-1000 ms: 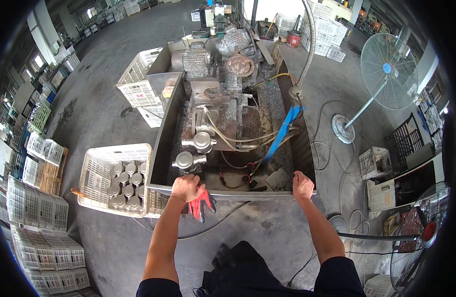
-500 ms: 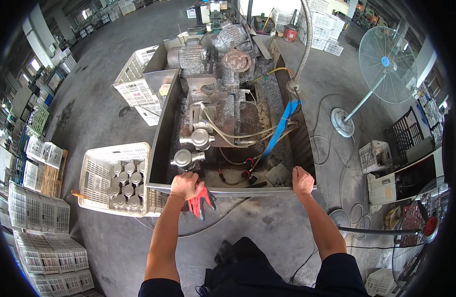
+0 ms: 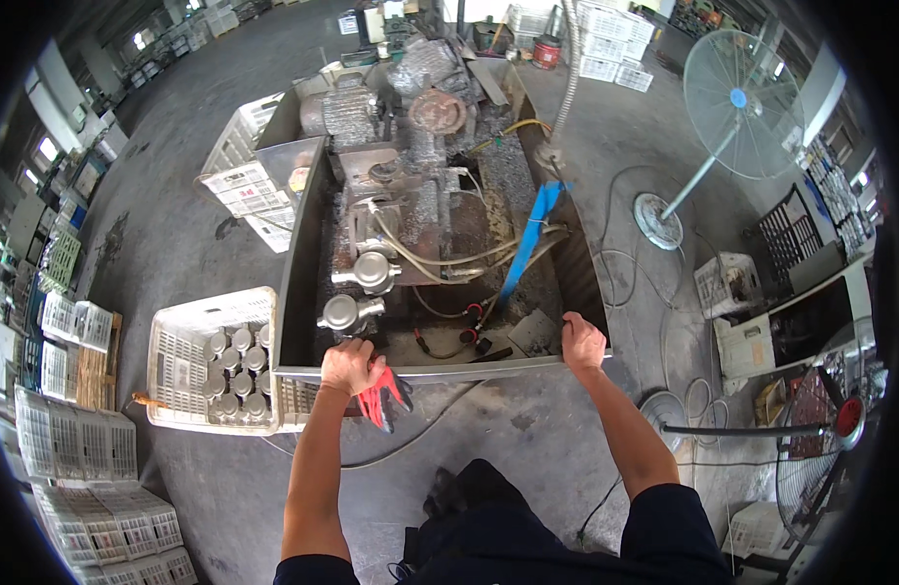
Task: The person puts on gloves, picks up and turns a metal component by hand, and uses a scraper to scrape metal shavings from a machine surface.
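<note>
My left hand (image 3: 351, 367) is closed over the front edge of a large metal machine trough (image 3: 440, 370). A red and black work glove (image 3: 379, 400) hangs from that hand outside the edge; whether there is a second one I cannot tell. Near the right front corner, my right hand (image 3: 583, 343) is curled over the same edge. Inside the trough, close to my left hand, sit two round silver metal parts, a nearer one (image 3: 341, 312) and a farther one (image 3: 373, 272). Hoses (image 3: 440, 261) and a blue strip (image 3: 527, 244) run past them.
A white crate (image 3: 167, 366) with several round metal parts (image 3: 237, 363) stands left of the trough. Electric motors (image 3: 347, 115) fill its far end. To the right are a tall standing fan (image 3: 737, 97), a second fan (image 3: 844, 429) and loose cables (image 3: 698, 400) on the floor.
The view has turned slightly, so the trough and crate appear farther left. Both hands stay at the same places on the front edge, and the glove still hangs from my left hand.
</note>
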The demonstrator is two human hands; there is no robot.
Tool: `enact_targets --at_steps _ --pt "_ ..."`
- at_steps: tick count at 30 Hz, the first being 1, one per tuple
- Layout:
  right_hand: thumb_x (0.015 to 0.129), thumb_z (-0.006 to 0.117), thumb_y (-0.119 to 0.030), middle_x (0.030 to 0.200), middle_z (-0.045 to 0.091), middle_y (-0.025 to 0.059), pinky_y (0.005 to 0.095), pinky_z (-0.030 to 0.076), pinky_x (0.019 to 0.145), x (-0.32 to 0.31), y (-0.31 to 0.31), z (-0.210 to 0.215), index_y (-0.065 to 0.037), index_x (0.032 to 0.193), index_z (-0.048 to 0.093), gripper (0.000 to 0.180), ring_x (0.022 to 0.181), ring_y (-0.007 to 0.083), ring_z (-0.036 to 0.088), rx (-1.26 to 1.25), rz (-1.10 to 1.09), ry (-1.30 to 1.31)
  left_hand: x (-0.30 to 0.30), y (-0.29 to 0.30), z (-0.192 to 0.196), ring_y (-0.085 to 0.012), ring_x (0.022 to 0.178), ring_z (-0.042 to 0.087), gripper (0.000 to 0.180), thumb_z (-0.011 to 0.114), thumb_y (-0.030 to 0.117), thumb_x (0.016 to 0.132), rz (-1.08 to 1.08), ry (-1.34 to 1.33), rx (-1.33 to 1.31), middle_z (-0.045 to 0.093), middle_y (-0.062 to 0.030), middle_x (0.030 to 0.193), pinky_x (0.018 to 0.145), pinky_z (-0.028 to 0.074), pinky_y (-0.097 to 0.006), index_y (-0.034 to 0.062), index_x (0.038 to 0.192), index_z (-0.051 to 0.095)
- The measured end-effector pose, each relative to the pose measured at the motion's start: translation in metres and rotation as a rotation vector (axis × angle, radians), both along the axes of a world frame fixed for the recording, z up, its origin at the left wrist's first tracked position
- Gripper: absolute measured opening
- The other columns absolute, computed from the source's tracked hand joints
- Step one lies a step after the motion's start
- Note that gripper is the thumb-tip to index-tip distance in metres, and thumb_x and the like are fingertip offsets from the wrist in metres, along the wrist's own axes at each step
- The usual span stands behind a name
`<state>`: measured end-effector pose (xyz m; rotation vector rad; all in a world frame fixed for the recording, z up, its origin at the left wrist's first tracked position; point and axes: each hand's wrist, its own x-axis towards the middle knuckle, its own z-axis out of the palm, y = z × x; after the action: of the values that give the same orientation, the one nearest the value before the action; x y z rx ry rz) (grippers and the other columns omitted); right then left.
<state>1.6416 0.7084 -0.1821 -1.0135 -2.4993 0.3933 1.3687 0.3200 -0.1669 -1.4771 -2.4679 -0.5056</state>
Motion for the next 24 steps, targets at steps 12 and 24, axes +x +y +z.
enact_targets --at_steps 12,24 --pt "0.095 0.056 -0.026 0.094 0.074 0.0141 0.0500 0.054 0.077 -0.0044 -0.0017 0.0081 -0.014 0.103 0.070 0.020 0.088 0.0363 0.070 -0.069 -0.038 -0.045 -0.0029 0.0027 -0.0044 -0.0335 0.067 0.065 0.031 0.066 0.036 0.084 -0.018 -0.018 -0.035 0.060 -0.0109 0.071 0.059 0.052 -0.046 0.0098 0.073 0.055" --pt "0.094 0.056 -0.025 0.093 0.073 0.0130 0.0504 0.054 0.077 -0.0062 -0.0023 0.0034 -0.013 0.100 0.069 0.019 0.088 0.0363 0.070 -0.063 -0.001 0.004 -0.0012 -0.0005 -0.0031 -0.0334 0.067 0.065 0.029 0.067 0.034 0.084 0.007 -0.025 -0.036 0.060 -0.0106 0.070 0.059 0.052 -0.046 0.0099 0.073 0.055"
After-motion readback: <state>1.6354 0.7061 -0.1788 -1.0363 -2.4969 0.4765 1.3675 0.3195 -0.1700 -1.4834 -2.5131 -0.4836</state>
